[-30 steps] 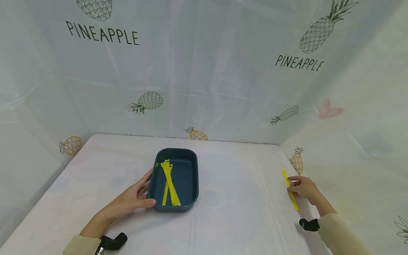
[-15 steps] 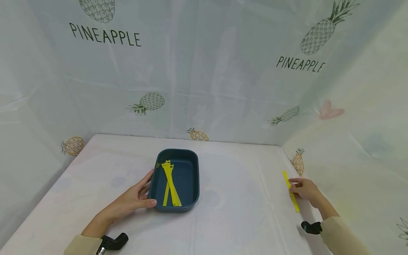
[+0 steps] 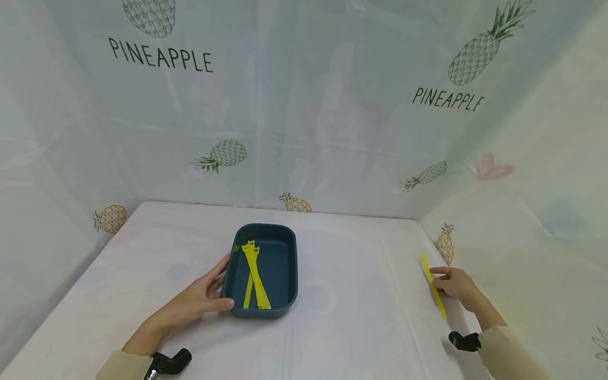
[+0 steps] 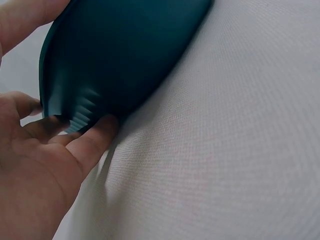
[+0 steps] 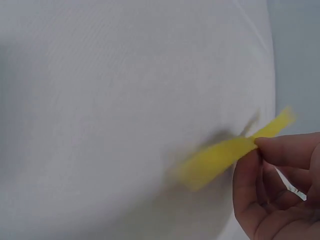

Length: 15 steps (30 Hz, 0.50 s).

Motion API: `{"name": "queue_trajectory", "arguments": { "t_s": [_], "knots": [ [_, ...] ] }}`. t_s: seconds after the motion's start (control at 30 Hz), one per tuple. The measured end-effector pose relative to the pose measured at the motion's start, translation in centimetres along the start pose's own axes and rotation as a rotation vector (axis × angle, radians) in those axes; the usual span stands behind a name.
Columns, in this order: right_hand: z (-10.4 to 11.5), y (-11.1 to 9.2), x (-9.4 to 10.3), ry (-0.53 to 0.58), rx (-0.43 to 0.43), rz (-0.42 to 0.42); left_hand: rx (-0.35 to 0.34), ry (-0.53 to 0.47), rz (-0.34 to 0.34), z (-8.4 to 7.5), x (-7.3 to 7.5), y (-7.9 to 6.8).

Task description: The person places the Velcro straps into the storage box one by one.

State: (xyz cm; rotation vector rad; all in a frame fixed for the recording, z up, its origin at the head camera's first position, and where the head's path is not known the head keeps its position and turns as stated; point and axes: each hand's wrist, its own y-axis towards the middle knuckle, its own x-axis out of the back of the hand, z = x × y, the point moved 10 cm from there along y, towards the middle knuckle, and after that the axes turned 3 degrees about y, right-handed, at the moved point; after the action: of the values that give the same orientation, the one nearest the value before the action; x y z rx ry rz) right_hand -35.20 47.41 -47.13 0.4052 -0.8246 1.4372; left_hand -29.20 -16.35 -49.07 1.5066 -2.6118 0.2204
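My left hand (image 3: 190,303) holds the left side of a dark teal rectangular box (image 3: 280,269), thumb at its near left corner and fingers spread along the wall. Close up in the left wrist view, fingertips touch the ridged box wall (image 4: 85,107). Several yellow strap cable ties (image 3: 257,279) with slotted heads lie crossed in the left part of the box. Far to the right, my right hand (image 3: 457,285) pinches another yellow cable tie (image 3: 437,299) near its middle, between thumb and fingers. Its ends stick out on both sides, blurred in the right wrist view.
A white cloth covers the table (image 3: 351,295). Behind and at both sides hang pale sheets (image 3: 309,105) printed with pineapples. The right sheet comes down close beside my right hand. Black wrist cameras (image 3: 171,361) sit at both cuffs.
The strap tie in my right hand tilts slightly and now looks blurred. My left hand and the box stay put; the whole view shifts a little.
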Motion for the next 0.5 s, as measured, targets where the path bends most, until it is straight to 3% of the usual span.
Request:
{"name": "queue_trajectory", "arguments": {
  "t_s": [0.27, 0.5],
  "knots": [
    [3.7, -0.7, -0.2, 0.116, 0.138, 0.017, 0.002, 0.018, -0.006, 0.1, 0.1, 0.1],
    [8.7, -1.3, -2.4, 0.206, 0.232, 0.06, 0.007, 0.007, -0.006, 0.2, 0.0, 0.1]
  ]
}}
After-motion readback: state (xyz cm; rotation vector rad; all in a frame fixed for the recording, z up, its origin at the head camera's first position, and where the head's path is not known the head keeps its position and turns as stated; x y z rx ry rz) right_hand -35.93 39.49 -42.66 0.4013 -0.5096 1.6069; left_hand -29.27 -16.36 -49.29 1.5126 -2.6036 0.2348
